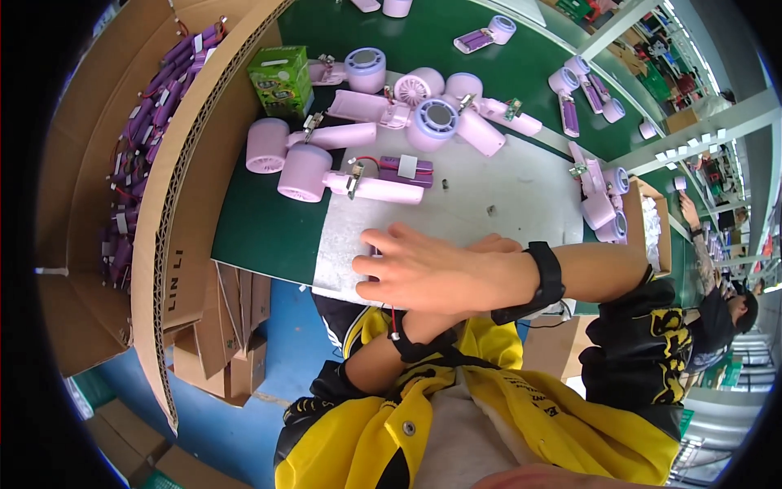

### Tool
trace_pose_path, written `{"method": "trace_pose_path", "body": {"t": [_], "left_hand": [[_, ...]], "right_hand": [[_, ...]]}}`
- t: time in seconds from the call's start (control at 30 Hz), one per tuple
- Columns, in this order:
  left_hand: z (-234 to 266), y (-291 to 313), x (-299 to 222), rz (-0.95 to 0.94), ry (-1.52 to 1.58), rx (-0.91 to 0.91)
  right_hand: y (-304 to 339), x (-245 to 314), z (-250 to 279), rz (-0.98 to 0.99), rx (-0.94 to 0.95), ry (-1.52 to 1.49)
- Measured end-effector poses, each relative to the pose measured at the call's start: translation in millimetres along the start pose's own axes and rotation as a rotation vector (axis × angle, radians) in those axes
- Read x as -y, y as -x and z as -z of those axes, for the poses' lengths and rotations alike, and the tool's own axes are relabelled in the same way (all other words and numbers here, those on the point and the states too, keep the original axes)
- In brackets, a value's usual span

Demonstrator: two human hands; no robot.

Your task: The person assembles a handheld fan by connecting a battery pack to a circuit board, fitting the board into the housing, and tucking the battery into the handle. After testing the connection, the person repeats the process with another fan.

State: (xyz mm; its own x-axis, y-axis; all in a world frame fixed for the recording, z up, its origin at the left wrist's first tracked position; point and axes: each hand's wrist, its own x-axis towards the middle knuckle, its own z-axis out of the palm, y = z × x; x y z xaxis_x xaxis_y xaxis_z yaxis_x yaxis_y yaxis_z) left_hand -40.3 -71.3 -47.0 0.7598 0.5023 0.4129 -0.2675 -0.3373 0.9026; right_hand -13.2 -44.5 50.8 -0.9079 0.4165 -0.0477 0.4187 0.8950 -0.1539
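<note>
My forearms cross over the near edge of the pale grey mat (521, 191). My right hand (432, 265) reaches leftward, palm down, its fingers curled around a purple battery pack (376, 252), of which only a sliver shows. A red wire with a white connector (395, 335) hangs below it. My left hand (495, 243) passes beneath the right one; only part of its fingers shows, and what they do is hidden. Just beyond lie another purple battery pack (405, 169) with red wires and an opened pink handheld fan (303, 174) with a bare circuit board.
More pink handheld fans (436, 122) lie across the green table (269, 236). A green box (281, 77) stands at the left. A tall cardboard box (191, 163) beside the table holds many purple battery packs (155, 122). At the far right another person (721, 318) works.
</note>
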Motion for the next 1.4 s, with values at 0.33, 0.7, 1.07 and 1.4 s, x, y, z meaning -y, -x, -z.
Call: {"method": "trace_pose_path", "body": {"t": [0.33, 0.7, 1.07, 1.4], "left_hand": [[0, -15, -35, 0.062, -0.273, -0.15], [3, -19, -44, 0.036, -0.436, -0.074], [-12, -14, -38, 0.006, -0.358, -0.09], [-14, -17, -39, 0.023, -0.313, 0.07]], "right_hand": [[82, -50, 81, -0.333, -0.424, -0.94], [79, -191, 125, -0.884, -0.675, -0.996], [-76, -372, 70, -0.679, -0.041, 0.263], [-34, -413, 47, -0.739, 0.101, 0.266]]}}
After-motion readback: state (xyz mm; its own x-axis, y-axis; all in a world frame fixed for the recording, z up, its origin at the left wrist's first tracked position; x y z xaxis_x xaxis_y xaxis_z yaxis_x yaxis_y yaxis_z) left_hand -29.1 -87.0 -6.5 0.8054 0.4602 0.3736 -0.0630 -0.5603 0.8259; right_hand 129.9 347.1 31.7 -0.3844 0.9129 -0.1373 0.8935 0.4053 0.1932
